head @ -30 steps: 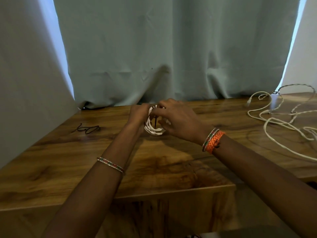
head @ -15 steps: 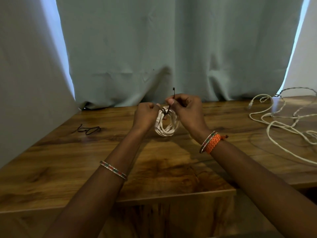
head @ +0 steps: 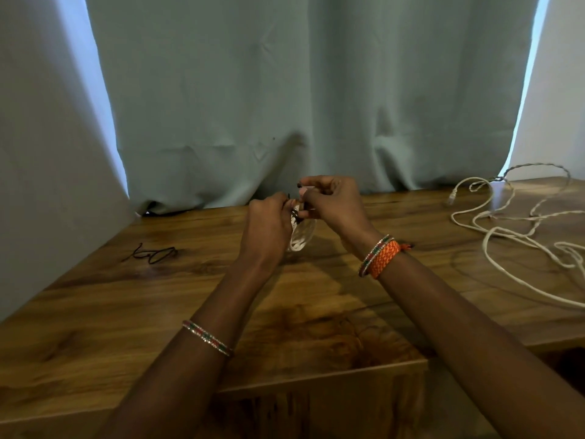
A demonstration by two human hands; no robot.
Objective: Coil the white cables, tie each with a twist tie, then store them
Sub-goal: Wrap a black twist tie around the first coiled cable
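Head view shows both hands meeting above the far middle of the wooden table (head: 133,315), working on a coiled white cable (head: 302,237). The left hand (head: 269,221) has its fingers curled round the upper left side of the coil, and the right hand (head: 332,201) pinches one end of the black twist tie (head: 296,215) at the top of the coil, so each hand is clenched on something. The tie crosses the top of the coil between the two sets of fingertips, and the rest of the coil hangs below them, lifted off or barely touching the wood; which cannot be told. Well to the left of the grip, spare black twist ties (head: 152,254) lie on the table. Well to the right, loose white cables (head: 519,239) sprawl in open loops over the table's far right part. Behind the hands, a pale green curtain (head: 300,90) hangs down to the table's back edge.
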